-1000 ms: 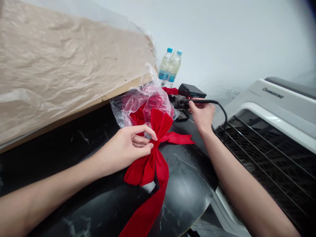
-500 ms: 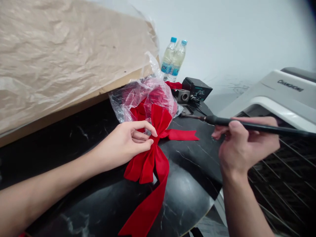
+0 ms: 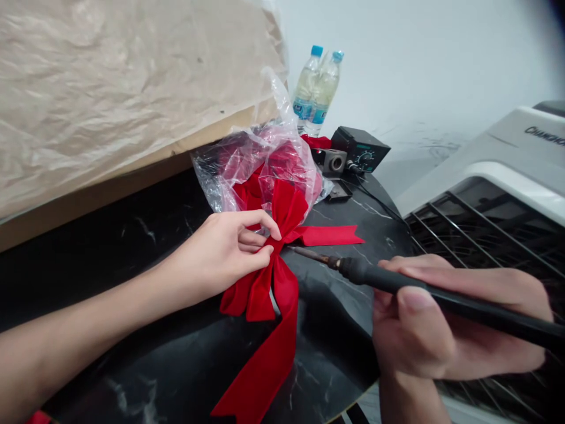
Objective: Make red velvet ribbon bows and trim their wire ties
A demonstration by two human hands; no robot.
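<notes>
The red bow lay on the dark marbled surface, between the two hands and much nearer the left one. The left hand reached in from the left and gripped the bow at its gathered middle, thumb and forefinger pinched together there, the other fingers curled beneath. Loops fanned out above and below that pinch. One notched tail stretched to the right, beyond the fingertips, and a longer tail ran down toward the near edge of the surface.

The right hand was off to the right of the bow and lower, well apart from the left hand. It was closed around the black handle of a soldering iron, thumb on the near side. The iron slanted up and leftward, so that its slim metal tip ended right at the bow's middle, just beside the left fingertips and below the right-hand tail; whether it touched the ribbon could not be made out.

Directly behind the bow sat a clear plastic bag with red material inside. Farther back stood a black box with a dial, a metal holder beside it, and two blue-capped bottles. A white appliance with a dark grille stood to the right.
</notes>
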